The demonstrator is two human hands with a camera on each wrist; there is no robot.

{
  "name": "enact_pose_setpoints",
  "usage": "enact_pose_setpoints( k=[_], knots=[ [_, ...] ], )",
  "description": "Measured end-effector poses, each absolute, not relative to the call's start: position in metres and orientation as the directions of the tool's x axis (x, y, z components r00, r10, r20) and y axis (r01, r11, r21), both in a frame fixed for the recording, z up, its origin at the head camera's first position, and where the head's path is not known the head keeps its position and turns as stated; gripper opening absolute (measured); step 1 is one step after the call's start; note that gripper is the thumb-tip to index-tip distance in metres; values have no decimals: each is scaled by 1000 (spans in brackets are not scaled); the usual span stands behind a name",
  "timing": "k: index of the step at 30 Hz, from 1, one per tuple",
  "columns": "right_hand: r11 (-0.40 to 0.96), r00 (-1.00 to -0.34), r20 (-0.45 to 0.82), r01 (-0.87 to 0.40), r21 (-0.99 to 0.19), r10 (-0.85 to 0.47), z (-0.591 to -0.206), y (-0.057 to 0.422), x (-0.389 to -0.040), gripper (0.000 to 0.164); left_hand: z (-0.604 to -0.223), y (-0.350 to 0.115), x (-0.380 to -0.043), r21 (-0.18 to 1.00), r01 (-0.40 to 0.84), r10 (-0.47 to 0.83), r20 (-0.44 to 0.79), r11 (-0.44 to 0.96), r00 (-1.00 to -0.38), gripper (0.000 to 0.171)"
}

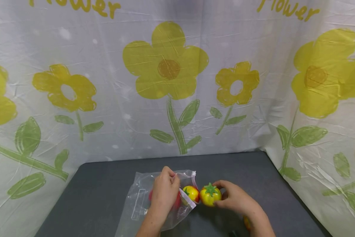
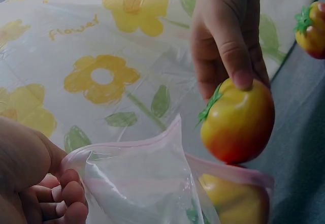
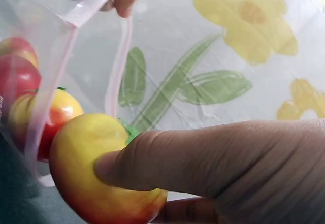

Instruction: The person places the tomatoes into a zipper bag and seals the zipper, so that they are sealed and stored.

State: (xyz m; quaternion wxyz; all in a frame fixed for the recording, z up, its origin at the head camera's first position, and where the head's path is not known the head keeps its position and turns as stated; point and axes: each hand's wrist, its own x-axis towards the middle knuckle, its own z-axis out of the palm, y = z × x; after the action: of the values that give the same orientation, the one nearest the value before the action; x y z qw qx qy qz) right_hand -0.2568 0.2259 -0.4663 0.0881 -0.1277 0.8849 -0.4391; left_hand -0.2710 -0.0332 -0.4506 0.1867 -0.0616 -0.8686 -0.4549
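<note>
My left hand (image 1: 164, 188) pinches the pink-edged rim of a clear zip bag (image 1: 130, 200), holding its mouth apart toward the right. With thumb and fingers, my right hand (image 1: 239, 199) grips a glossy yellow-and-red tomato (image 1: 208, 197) with a green star-shaped top, right at the bag's mouth. Just inside the opening lies another yellow-and-red tomato (image 3: 63, 112). Deeper in the bag, a red round fruit (image 3: 18, 76) shows through the plastic, partly behind my left hand in the head view.
Another yellow-and-red tomato (image 2: 311, 33) lies on the dark grey table (image 1: 106, 184), mostly behind my right wrist in the head view. A small dark object (image 1: 233, 233) shows at the bottom edge. Flower-printed white sheeting (image 1: 106, 98) stands around the table's back and sides.
</note>
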Motion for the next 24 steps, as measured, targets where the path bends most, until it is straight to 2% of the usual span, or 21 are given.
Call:
enact_pose_setpoints(
  k=[9, 18, 24],
  knots=[
    [555, -925, 55, -272, -786, -376, -471, 210, -258, 54, -451, -33, -271, 778, 292, -38, 374, 557, -927, 13],
    [583, -892, 177, -411, -701, -417, -474, 200, -259, 53, -448, -31, -270, 794, 239, -42, 315, 559, -948, 15],
    [538, -895, 196, -402, -741, -400, -472, 191, -258, 51, -450, -32, -270, 784, 275, -38, 354, 557, -934, 15]
  ],
)
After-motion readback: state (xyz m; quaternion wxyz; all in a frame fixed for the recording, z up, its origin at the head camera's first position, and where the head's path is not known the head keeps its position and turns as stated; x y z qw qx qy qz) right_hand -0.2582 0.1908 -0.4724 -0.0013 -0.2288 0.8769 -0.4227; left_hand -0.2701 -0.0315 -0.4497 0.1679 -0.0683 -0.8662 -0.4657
